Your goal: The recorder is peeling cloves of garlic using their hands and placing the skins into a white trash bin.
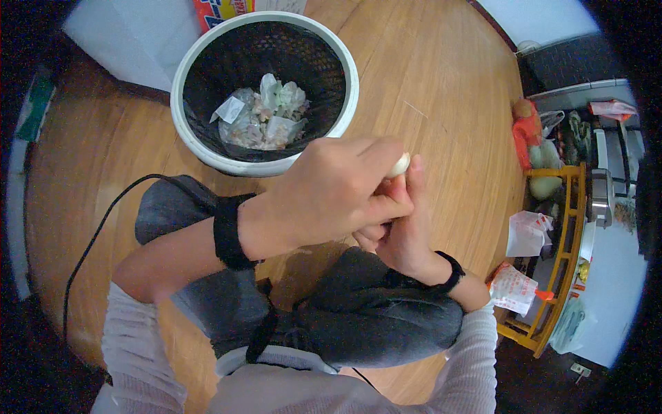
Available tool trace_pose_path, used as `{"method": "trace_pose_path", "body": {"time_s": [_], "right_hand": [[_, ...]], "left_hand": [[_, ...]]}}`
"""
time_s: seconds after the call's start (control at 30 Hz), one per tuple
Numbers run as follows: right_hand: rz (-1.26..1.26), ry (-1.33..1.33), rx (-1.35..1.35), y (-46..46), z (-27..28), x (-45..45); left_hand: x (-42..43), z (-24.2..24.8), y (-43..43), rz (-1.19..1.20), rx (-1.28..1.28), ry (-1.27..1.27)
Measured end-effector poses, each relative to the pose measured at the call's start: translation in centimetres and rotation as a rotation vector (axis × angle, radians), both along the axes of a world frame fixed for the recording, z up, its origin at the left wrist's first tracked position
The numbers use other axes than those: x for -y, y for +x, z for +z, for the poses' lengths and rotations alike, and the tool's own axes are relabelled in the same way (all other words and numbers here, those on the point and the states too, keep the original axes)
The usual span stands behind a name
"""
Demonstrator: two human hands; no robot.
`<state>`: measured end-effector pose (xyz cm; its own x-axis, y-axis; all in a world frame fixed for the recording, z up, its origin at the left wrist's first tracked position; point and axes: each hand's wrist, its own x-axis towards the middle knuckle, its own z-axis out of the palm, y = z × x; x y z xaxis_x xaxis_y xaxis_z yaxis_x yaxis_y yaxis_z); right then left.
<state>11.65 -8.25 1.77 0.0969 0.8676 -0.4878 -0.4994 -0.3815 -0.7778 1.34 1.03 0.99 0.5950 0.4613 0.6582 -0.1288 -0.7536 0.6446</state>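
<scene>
A pale, smooth garlic clove (400,164) shows between my two hands in front of my knees. My left hand (328,189) reaches across from the left, its fingers bent around the clove. Close against it, the raised thumb of my right hand (408,233) lies along the clove's other side. The right fingers curl beneath and are partly hidden by the left hand. Just beyond my left hand stands a round wastebasket (352,98) with a white rim and a black liner. Inside it lie crumpled plastic bags (243,127), tissue and small pale scraps.
Wood-look flooring (445,93) spreads around my grey-trousered legs (382,321). A black cable (93,238) runs from my left wristband. At right, a yellow rack (561,248) stands beside several bags and vegetables. A white cabinet-like surface (139,41) borders the wastebasket.
</scene>
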Motion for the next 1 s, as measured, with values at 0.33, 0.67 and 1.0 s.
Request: {"method": "trace_pose_path", "body": {"time_s": [0.33,0.67,1.0], "right_hand": [[-0.015,0.216,0.342,1.8,1.7,-0.6],[-0.066,0.069,-0.226,3.9,1.2,-0.7],[0.181,0.211,-0.134,3.6,2.0,-0.2]], "left_hand": [[-0.9,0.6,0.3,-0.003,0.079,-0.153],[-1.2,1.7,-1.0,-0.218,-0.068,-0.270],[-1.0,2.1,-1.0,-0.248,-0.131,-0.469]]}}
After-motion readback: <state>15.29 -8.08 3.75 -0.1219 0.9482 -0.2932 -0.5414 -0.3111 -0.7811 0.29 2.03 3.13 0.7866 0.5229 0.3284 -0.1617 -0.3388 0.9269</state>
